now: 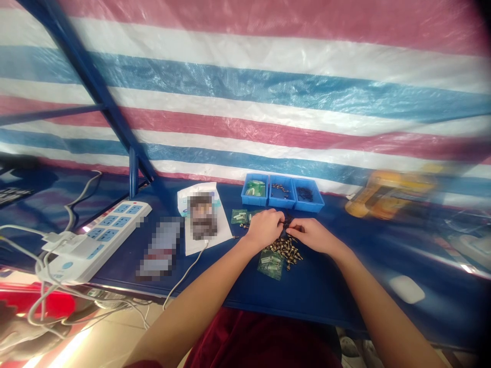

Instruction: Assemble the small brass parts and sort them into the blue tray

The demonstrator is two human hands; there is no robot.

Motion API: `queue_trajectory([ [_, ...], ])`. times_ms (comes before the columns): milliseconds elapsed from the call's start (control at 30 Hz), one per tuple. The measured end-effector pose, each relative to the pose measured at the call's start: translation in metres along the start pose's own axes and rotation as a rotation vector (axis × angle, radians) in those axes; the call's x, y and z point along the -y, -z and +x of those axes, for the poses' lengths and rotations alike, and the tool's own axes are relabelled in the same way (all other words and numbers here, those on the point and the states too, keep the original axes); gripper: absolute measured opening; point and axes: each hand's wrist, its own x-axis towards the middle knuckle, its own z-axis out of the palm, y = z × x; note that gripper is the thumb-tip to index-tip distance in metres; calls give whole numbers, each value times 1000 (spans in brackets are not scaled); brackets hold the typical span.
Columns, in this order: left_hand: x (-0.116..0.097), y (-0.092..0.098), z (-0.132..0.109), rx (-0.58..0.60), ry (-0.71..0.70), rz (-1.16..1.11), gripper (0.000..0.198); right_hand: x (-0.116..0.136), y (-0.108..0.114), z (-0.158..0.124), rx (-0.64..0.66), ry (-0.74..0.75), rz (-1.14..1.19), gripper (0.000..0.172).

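Note:
My left hand is closed, its fingers curled down at the far edge of a pile of brass-coloured screws. Facing it, my right hand has thumb and fingers pinched together; whatever either hand holds is too small to make out. Between the fingertips shows a small dark heap, partly hidden by the hands. A green-and-clear packet with pale pieces lies against the near side of the screws. Another such packet is beyond my left wrist, with a few loose screws by it.
Behind the hands stand three blue bins: one with green packets, one with brass-coloured pieces, one with dark pieces. Leftward are a white pouch, a blurred-out phone-like object and a power strip. Rightward are yellow bottles and a white case.

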Motion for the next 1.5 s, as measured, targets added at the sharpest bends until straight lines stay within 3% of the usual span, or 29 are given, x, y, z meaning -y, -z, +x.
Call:
queue_trajectory([
  [167,3,-3,0,-3,-22,31,20,-3,1,0,66,6,1,21],
  [567,0,-7,1,-5,13,81,20,-1,-2,2,1,21,-26,16],
  [1067,-2,-3,2,-25,35,48,24,0,-3,2,14,16,-64,13],
  [1500,-1,0,2,-111,-53,-165,19,4,-2,1,32,6,-95,16],
])
